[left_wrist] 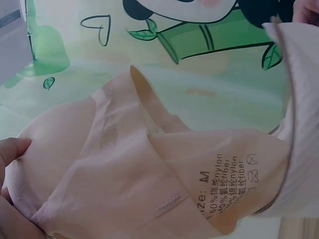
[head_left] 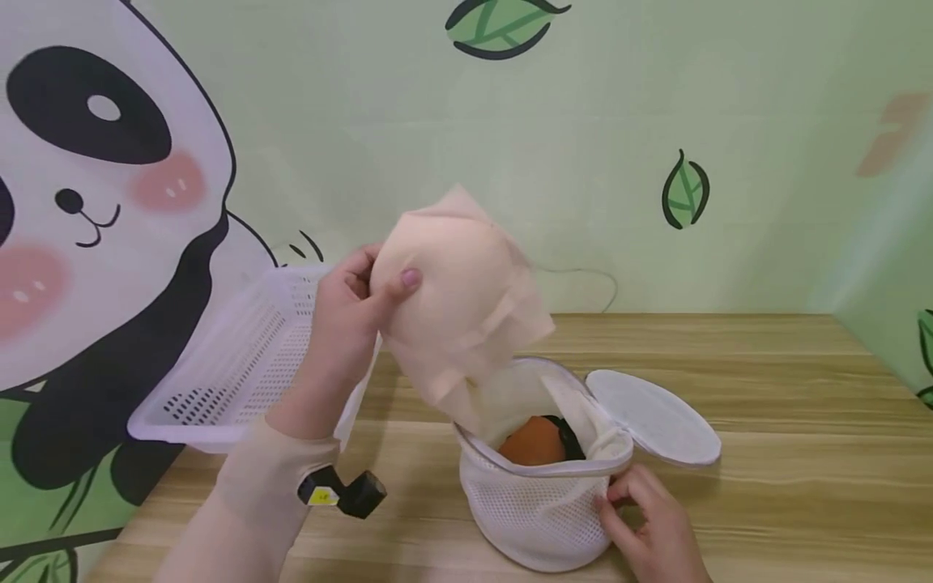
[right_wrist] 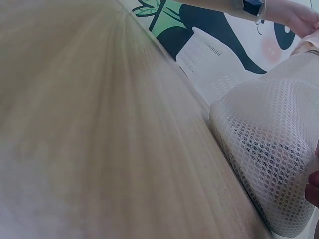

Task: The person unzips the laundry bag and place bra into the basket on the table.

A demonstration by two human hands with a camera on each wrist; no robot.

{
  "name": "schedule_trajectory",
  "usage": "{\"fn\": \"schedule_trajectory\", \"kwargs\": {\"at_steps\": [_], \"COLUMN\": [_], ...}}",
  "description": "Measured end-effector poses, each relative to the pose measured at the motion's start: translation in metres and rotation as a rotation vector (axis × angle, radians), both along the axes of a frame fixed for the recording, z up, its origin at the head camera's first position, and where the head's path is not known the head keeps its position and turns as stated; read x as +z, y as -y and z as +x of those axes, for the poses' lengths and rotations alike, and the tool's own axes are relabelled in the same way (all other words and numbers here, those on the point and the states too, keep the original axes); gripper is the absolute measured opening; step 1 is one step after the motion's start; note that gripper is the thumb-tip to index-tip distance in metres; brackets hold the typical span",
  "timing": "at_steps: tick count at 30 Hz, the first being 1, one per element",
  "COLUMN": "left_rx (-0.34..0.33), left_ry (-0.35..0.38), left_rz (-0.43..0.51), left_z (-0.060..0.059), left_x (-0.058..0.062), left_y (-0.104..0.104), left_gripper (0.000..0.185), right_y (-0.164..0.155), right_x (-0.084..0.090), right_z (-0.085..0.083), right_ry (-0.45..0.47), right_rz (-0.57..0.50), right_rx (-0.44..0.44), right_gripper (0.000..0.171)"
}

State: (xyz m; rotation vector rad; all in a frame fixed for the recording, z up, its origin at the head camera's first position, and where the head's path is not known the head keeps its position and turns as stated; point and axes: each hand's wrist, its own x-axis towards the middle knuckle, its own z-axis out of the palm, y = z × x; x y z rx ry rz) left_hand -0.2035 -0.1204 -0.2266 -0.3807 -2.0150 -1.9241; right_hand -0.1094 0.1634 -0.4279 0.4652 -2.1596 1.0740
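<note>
Left hand [head_left: 342, 312] grips the beige bra [head_left: 459, 300] just above the open mesh bag [head_left: 539, 502], whose side the right hand [head_left: 652, 526] pinches.

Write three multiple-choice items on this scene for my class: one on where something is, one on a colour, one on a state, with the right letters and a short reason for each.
1. Where is the white basket?
A. left of the mesh laundry bag
B. inside the bag
C. on the floor

2. What colour is the garment held by the left hand?
A. black
B. pale peach
C. blue

3. What is the state of the bag's lid?
A. zipped shut
B. missing
C. flipped open

Answers: 1 A, the basket stands on the table to the bag's left. 2 B, the fabric is pale peach. 3 C, the lid lies open beside the rim, near the right hand.
</note>
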Motion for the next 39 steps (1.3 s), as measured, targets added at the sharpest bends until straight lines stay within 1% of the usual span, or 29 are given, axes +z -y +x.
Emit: {"fn": "schedule_trajectory", "kwargs": {"at_steps": [6, 8, 11, 15, 18, 26, 28, 30, 31, 34, 36, 39], "left_rx": [0.042, 0.057, 0.104, 0.186, 0.227, 0.354, 0.387, 0.421, 0.425, 0.453, 0.467, 0.512], "left_ry": [-0.084, -0.103, -0.111, -0.077, -0.042, 0.055, 0.093, 0.14, 0.158, 0.212, 0.244, 0.3], "left_rz": [0.133, 0.17, 0.207, 0.215, 0.213, 0.187, 0.172, 0.128, 0.118, 0.026, -0.047, -0.249], "left_z": [-0.006, -0.009, -0.014, -0.021, -0.027, -0.041, -0.042, -0.041, -0.041, -0.042, -0.045, -0.05], "left_x": [0.019, 0.024, 0.027, 0.029, 0.029, 0.023, 0.02, 0.017, 0.015, 0.009, 0.003, -0.012], "left_y": [0.034, 0.047, 0.066, 0.091, 0.107, 0.145, 0.152, 0.157, 0.16, 0.167, 0.171, 0.176], "left_gripper": [0.015, 0.015, 0.018, 0.026, 0.03, 0.031, 0.032, 0.034, 0.035, 0.035, 0.033, 0.045], "right_y": [0.003, 0.004, 0.006, 0.007, 0.009, 0.012, 0.012, 0.012, 0.012, 0.013, 0.015, 0.016], "right_x": [0.0, -0.001, -0.002, -0.003, -0.003, -0.002, -0.002, -0.003, -0.003, -0.002, -0.001, -0.001], "right_z": [-0.002, -0.002, -0.003, -0.003, -0.003, -0.003, -0.003, -0.003, -0.003, -0.003, -0.003, -0.003], "right_ry": [0.019, 0.019, 0.011, -0.003, -0.002, -0.007, -0.009, -0.008, -0.009, 0.004, 0.017, 0.015], "right_rz": [0.003, 0.004, 0.002, 0.004, 0.003, 0.001, 0.0, -0.002, -0.001, -0.003, -0.003, -0.003], "right_rx": [-0.003, 0.0, 0.006, 0.01, 0.012, 0.007, 0.01, 0.012, 0.012, 0.006, 0.001, 0.009], "right_gripper": [0.037, 0.037, 0.038, 0.039, 0.039, 0.039, 0.039, 0.038, 0.038, 0.038, 0.038, 0.038]}}
